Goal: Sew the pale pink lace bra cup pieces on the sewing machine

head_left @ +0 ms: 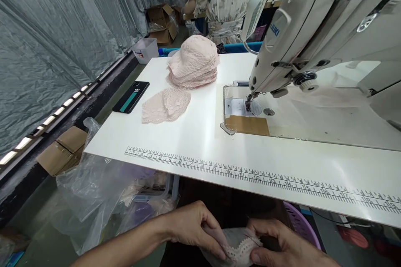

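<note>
Below the table's front edge, a pale lace-edged fabric piece (239, 250) is stretched between my two hands. My left hand (196, 229) pinches its left side, thumb over the scalloped trim. On the other side, my right hand (277, 244) grips the trim's right end between thumb and fingers. Up on the table lies a single pink lace cup piece (166, 105), and behind it rises a stack of similar lace pieces (194, 62). A sewing machine (282, 50) stands at the right, its presser foot (248, 102) over the metal plate.
The white table (200, 133) has a printed ruler (257, 177) along its front edge. A dark phone (130, 97) lies at the left. Plastic bags (90, 196) and a cardboard box (62, 150) sit below left; a purple basket (302, 225) is below right. Another person (232, 0) is beyond.
</note>
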{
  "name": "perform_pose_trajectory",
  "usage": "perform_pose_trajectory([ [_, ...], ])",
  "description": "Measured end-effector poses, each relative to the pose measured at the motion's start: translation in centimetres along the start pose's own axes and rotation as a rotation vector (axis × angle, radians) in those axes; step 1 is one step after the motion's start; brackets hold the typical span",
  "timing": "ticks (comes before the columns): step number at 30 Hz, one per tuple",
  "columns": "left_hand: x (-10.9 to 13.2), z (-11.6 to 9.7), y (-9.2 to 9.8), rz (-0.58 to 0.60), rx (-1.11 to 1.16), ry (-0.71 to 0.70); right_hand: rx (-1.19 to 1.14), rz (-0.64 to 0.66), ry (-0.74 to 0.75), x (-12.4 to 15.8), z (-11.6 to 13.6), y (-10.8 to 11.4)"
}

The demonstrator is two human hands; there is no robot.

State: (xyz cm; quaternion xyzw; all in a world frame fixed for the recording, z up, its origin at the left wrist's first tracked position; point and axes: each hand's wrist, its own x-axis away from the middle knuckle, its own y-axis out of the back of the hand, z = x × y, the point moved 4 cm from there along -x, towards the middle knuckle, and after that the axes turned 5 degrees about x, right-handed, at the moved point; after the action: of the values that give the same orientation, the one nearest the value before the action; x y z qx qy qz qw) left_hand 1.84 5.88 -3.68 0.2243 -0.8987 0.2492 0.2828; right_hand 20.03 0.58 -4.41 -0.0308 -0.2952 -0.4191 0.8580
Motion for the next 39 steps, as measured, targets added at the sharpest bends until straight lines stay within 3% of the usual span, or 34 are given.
perform_pose_trajectory([
  [17,1.0,0.1,0.4,-0.065,0.026,-0.001,-0.037,-0.009,-0.02,0.1,1.0,-0.5],
  [22,0.9,0.2,0.0,-0.003,0.079,-0.036,-0.159,0.095,0.065,-0.6,1.6,-1.1],
  [30,1.4,0.1,0.7,0.02,-0.1,-0.101,-0.249,0.116,0.031,-0.6,1.0,-0.9],
  [39,1.3,0.3,0.6,0.114,0.001,-0.096,-0.237,0.107,0.041,-0.3,0.5,-0.9],
])
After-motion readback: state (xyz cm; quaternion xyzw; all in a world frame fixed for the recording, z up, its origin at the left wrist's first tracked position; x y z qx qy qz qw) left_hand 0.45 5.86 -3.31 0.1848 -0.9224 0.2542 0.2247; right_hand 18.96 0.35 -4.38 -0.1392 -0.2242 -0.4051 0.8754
